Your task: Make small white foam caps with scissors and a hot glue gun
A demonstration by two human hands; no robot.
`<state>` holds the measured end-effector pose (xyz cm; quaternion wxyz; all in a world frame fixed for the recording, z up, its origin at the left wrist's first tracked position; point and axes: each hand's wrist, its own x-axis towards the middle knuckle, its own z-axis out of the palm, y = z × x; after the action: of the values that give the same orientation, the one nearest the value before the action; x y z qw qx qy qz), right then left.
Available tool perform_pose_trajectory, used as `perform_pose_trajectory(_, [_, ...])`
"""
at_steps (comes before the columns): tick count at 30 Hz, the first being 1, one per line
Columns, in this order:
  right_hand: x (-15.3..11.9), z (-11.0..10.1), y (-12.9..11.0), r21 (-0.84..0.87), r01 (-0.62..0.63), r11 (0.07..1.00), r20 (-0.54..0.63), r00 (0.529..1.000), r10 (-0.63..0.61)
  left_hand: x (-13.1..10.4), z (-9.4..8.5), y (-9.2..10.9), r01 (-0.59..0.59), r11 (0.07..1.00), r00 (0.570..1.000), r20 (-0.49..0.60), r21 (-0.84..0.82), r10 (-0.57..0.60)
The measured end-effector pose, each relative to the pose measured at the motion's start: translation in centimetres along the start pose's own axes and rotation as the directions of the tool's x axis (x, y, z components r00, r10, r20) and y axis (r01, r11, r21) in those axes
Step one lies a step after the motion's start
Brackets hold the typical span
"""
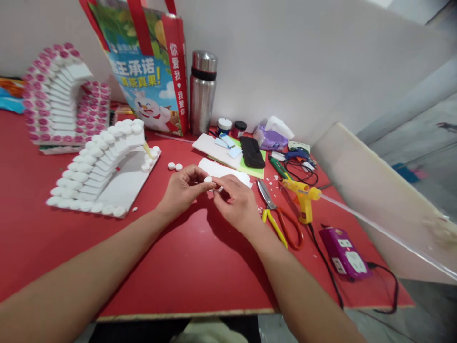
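Observation:
My left hand (183, 188) pinches a small white disc (208, 179) between thumb and fingers, above the red table (178, 271). Close beside it on the right, my right hand (237, 200) has its fingers curled around a small white piece, mostly hidden by the fingers. Two more white discs (174, 166) lie on the table just left of my hands. Farther left sits a white curved stair-like model (121, 178), edged with rows of white discs. Sheets of white paper (224, 171) lie behind my hands.
On the right are scissors (272, 195), a yellow glue gun (303, 195) with a long clear stick, and a purple power box (344, 252) with cords. A steel flask (203, 93), a printed bag (150, 81) and a pink-and-white model (64, 102) stand at the back.

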<state>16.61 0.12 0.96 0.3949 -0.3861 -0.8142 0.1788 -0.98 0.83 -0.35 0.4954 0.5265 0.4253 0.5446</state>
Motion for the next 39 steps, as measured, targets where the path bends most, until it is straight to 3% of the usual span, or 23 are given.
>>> perform_pose_trajectory(5, [0.0,0.4,0.3,-0.005,0.031,1.0,0.007,1.0,-0.031,0.1,-0.2,-0.2,-0.089,0.987,0.992,-0.081,0.135,0.1])
perform_pose_trajectory(13, [-0.1,-0.1,0.8,-0.027,0.052,0.998,0.062,0.997,-0.05,0.3,-0.4,-0.6,-0.141,0.97,0.988,-0.035,0.197,0.151])
perform_pose_trajectory(17, [0.0,-0.1,0.7,0.008,0.066,0.998,0.026,0.997,-0.066,0.4,-0.5,-1.0,-0.168,0.963,0.982,-0.047,0.211,0.182])
perform_pose_trajectory(22, [0.2,-0.3,0.4,0.185,-0.07,0.98,-0.038,0.996,0.078,0.5,-0.3,-1.1,-0.174,0.969,0.984,-0.017,0.177,0.179])
perform_pose_trajectory(26, [0.3,-0.4,0.4,0.308,-0.194,0.931,-0.006,0.978,0.206,0.4,0.0,-0.8,-0.229,0.96,0.973,0.023,0.16,0.229])
perform_pose_trajectory(39, [0.4,-0.3,0.3,0.227,-0.16,0.961,0.02,0.987,0.16,0.1,-0.5,-0.7,-0.331,0.869,0.943,0.117,0.367,0.31])
